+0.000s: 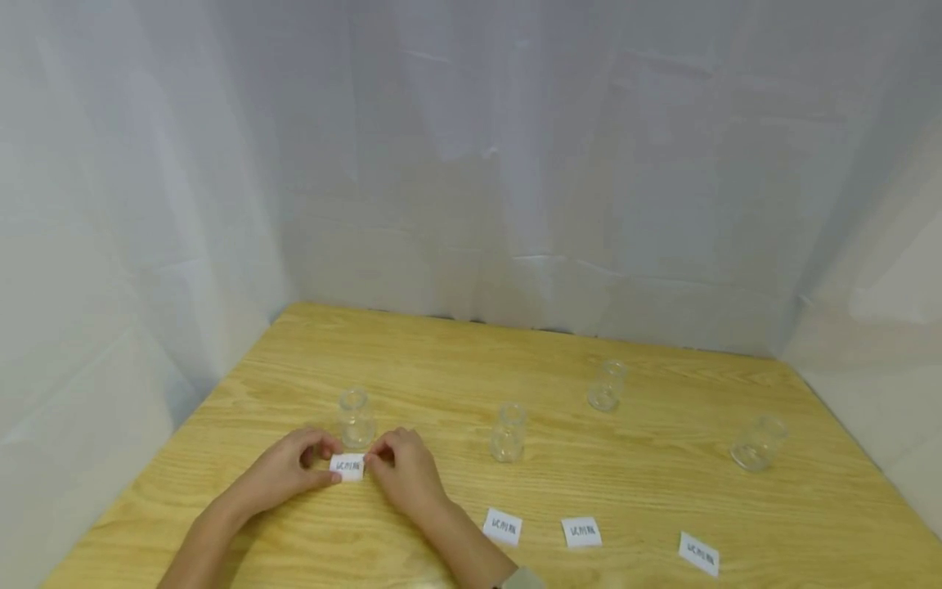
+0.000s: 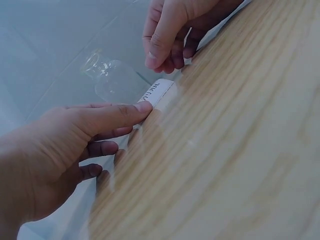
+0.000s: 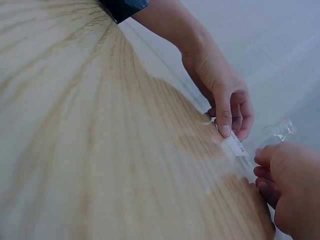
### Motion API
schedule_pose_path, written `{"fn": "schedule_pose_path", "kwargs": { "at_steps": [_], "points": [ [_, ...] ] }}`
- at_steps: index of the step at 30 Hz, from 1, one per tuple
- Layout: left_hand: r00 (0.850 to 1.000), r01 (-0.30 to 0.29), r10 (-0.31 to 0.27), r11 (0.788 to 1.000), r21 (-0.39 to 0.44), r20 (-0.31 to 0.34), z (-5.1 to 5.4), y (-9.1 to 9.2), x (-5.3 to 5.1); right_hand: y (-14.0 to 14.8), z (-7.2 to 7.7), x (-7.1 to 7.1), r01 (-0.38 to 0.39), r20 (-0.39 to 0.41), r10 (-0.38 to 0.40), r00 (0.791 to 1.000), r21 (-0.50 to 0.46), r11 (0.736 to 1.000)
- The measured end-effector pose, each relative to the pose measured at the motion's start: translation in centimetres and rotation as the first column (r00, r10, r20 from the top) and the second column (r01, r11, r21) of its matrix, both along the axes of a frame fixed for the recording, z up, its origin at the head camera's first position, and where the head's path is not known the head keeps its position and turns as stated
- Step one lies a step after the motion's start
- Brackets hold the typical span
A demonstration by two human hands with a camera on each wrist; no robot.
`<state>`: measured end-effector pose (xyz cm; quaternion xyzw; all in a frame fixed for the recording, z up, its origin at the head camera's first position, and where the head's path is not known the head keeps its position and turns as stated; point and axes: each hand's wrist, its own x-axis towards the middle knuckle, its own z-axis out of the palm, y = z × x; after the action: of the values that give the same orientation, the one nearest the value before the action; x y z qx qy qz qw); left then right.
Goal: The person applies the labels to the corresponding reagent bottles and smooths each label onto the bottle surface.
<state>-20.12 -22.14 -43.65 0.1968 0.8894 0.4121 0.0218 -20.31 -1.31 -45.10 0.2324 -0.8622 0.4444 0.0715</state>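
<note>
A small white paper label with dark handwritten characters is in front of a clear glass bottle on the left of the table. My left hand pinches the left end of this label, thumb on the near side, as the left wrist view also shows. Close to the label's right end is my right hand, its fingers loosely bent. In the left wrist view a small gap separates the right fingertips from the label. The right wrist view shows the left hand on the label.
More clear glass bottles stand on the wooden table: one in the middle, one farther back, one at right. Three similar labels lie nearer me: left, middle, right. White sheeting encloses the table.
</note>
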Motion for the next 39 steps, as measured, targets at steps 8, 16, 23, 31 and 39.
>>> {"fn": "schedule_pose_path", "kwargs": {
  "at_steps": [8,16,23,31,39],
  "points": [
    [0.997,0.032,-0.038,0.996,0.085,0.068,-0.1,0.1,0.1,0.1,0.0,-0.1,0.035,-0.006,-0.035,0.999,-0.059,0.998],
    [0.992,0.104,-0.116,0.978,0.182,0.056,-0.1,1.2,0.3,0.1,0.4,0.0,-0.01,0.047,0.013,0.999,-0.058,0.998],
    [0.991,0.098,-0.116,0.971,0.218,0.072,0.1,1.6,0.3,-0.1,0.4,-0.1,-0.014,0.05,0.018,0.999,-0.081,0.997],
    [0.986,0.044,-0.087,0.958,0.283,0.143,0.6,1.3,0.3,-0.2,0.5,-0.1,0.007,0.036,-0.003,0.999,-0.107,0.994],
    [0.982,-0.13,0.094,0.966,0.223,0.165,0.6,1.5,0.4,-0.1,0.5,0.1,0.073,-0.082,-0.082,0.993,-0.108,0.991]
  ]
}}
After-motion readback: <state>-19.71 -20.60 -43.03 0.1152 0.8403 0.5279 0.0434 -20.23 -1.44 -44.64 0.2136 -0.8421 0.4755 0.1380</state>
